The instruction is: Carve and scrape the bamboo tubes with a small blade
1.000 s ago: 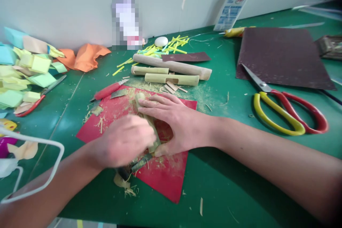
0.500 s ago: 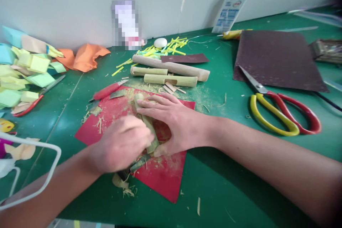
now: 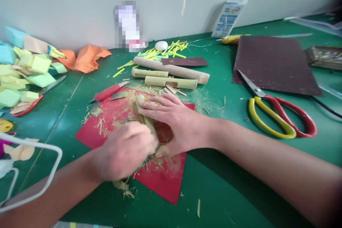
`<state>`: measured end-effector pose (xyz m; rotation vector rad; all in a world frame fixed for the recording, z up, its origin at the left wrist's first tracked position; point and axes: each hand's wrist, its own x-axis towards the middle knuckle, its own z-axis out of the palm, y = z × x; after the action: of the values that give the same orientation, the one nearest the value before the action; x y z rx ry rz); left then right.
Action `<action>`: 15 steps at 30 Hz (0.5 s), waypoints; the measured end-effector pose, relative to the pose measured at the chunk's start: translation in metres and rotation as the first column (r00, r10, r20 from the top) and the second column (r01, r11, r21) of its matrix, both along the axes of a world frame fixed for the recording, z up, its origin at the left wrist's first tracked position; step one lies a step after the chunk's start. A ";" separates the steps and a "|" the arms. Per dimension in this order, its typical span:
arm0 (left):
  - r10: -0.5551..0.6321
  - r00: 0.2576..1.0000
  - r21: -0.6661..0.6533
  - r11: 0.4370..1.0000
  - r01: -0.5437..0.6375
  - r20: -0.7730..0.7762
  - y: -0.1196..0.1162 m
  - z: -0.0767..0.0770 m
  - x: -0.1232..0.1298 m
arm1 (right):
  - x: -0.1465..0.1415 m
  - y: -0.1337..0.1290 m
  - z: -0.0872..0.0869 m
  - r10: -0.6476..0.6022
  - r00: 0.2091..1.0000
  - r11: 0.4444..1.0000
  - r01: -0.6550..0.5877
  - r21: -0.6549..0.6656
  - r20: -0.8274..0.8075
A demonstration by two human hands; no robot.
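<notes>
A short piece of bamboo (image 3: 146, 117) lies slantwise on a red sheet (image 3: 171, 181), which is strewn with shavings and dust. My right hand (image 3: 176, 121) holds the bamboo down, fingers across its upper part and thumb by its lower end. Closed in a fist, my left hand (image 3: 128, 149) presses against the lower part of the bamboo. Motion blurs it, and whatever it may grip is hidden. Behind the hands lie a notched bamboo tube (image 3: 184, 82), another bamboo piece (image 3: 152, 74) and a long pale stick (image 3: 184, 72). A red-handled knife (image 3: 109, 92) rests at the sheet's upper left.
Scissors (image 3: 272, 110) and a dark brown sheet (image 3: 275, 64) lie on the right. A carton (image 3: 227, 19) leans on the wall, beside a blurred-out upright object (image 3: 128, 26). Folded papers (image 3: 29, 67) pile up at left, near a white wire frame (image 3: 57, 153).
My left fist has moved slightly down and right along the bamboo. My right hand stays on it. The whole view has shifted a little.
</notes>
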<state>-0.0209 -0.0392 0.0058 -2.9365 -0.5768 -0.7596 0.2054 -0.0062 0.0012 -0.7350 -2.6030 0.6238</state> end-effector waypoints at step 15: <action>-0.040 0.999 -0.054 0.998 0.040 0.000 -0.004 0.000 0.001 | 0.010 -0.003 0.007 0.013 0.998 0.996 -0.018 0.082 0.062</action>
<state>-0.0198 -0.0432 0.0055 -3.0061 -0.5486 -0.7587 0.2158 -0.0089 0.0085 -0.7199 -2.6753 0.5019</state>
